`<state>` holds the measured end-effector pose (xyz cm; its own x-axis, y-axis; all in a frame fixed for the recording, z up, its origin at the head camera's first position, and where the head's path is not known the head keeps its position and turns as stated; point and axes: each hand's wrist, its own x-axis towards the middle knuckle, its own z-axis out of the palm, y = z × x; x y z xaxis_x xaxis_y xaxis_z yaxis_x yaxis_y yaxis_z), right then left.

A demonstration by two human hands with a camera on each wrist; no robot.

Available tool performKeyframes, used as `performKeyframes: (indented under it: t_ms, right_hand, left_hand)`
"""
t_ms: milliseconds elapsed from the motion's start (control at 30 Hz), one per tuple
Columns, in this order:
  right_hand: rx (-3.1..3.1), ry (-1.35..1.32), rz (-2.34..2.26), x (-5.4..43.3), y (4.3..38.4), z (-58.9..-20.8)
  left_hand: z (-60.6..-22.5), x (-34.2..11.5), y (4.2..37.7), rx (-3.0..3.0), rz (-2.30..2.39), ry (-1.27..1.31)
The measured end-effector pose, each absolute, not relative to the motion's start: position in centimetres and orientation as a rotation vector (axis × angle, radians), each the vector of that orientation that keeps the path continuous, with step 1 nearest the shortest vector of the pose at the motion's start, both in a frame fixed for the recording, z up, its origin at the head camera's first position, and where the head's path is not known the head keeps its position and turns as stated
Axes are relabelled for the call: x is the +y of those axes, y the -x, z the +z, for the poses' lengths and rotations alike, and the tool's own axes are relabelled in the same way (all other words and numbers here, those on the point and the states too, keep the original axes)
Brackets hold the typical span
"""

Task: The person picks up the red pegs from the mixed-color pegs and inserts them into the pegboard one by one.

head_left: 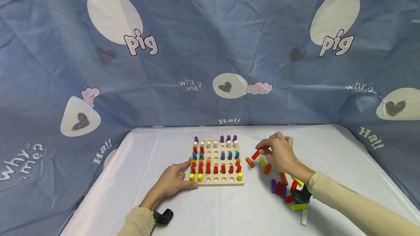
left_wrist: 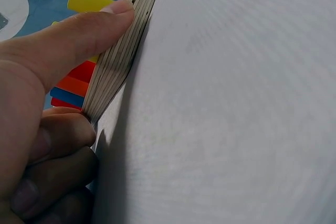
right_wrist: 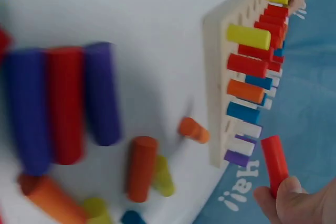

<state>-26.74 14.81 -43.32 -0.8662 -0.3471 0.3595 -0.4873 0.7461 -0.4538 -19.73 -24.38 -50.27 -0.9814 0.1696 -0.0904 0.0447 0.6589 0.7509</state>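
Note:
A wooden pegboard (head_left: 218, 184) stands on the white cloth, carrying rows of coloured pegs: purple and white at the back, then red, blue, orange, red, and yellow in front. My left hand (head_left: 172, 179) holds its front left corner, thumb (left_wrist: 107, 22) on the front edge and index finger along the left side. Between thumb and fingertips my right hand (head_left: 279, 152) pinches a red peg (right_wrist: 275, 163), to the right of the board and above the loose pegs. Bare holes show in several rows, among them the yellow front row.
Loose pegs lie right of the board, with an orange peg (head_left: 250, 162) nearest it. Under the right forearm is a pile with a purple peg (head_left: 273, 186), a yellow peg (head_left: 299, 207) and a white peg (head_left: 304, 217). A blue printed curtain (head_left: 183, 57) hangs behind the table.

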Motion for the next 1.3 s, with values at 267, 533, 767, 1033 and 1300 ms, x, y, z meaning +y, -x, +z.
performKeyframes:
  t_ms: [267, 533, 767, 1033, 1300]
  right_hand:
    - [-2.654, -0.697, 0.828, 12.2, 29.1, -42.5]
    - [-2.649, -0.756, 0.862, 9.9, 31.0, -41.5]
    - [-2.65, -0.811, 0.894, 7.8, 31.8, -41.1]
    - [-2.682, -0.865, 0.966, 5.4, 32.2, -42.2]
    - [-2.645, -0.949, 0.941, 3.5, 32.7, -43.0]
  left_hand:
    - [-50.3, -24.4, 19.8, 2.709, 1.247, -0.177]
    - [-50.3, -24.3, 19.9, 2.699, 1.25, -0.194]
    - [-50.3, -24.4, 19.8, 2.711, 1.24, -0.182]
    - [-50.6, -24.4, 19.7, 2.699, 1.239, -0.171]
    - [-50.5, -24.5, 19.9, 2.717, 1.222, -0.165]
